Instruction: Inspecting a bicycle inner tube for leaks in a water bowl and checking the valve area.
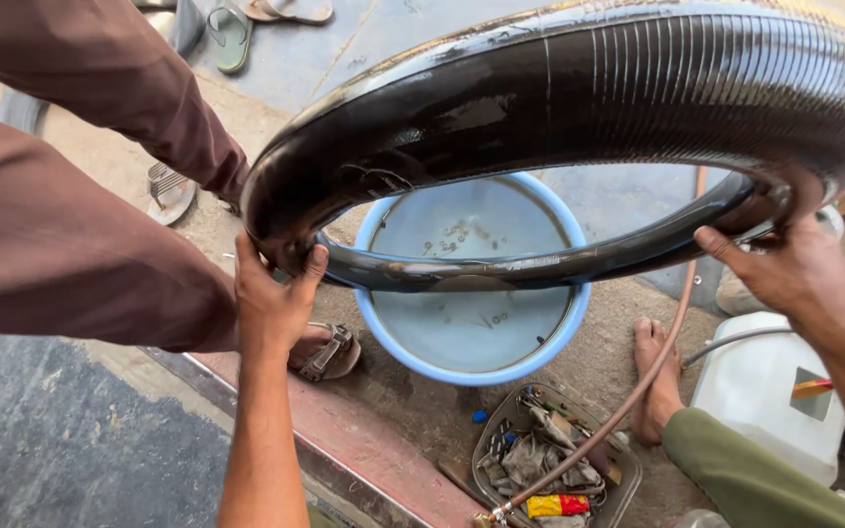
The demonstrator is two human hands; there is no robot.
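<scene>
Both hands, left (271,298) and right (784,269), clamp the wet tube (579,88) at opposite sides; soft, slippery, light, over the basin (471,367).

Black inner tube (579,88) — wet, glossy, inflated, held level above basin — possibly ribbed.

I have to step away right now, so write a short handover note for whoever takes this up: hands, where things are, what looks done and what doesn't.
Left hand grips the wet black inner tube at its left end; right hand grips its right end.
The tube is held in the air, above the blue basin of water on the ground, not dipped in it.
A tray of tools and rags lies in front of the basin, with a thin hose running past it. Another person's brown sleeve is at the left.
Done: tube inflated and wet. Any patch or mark cannot be seen.
</scene>
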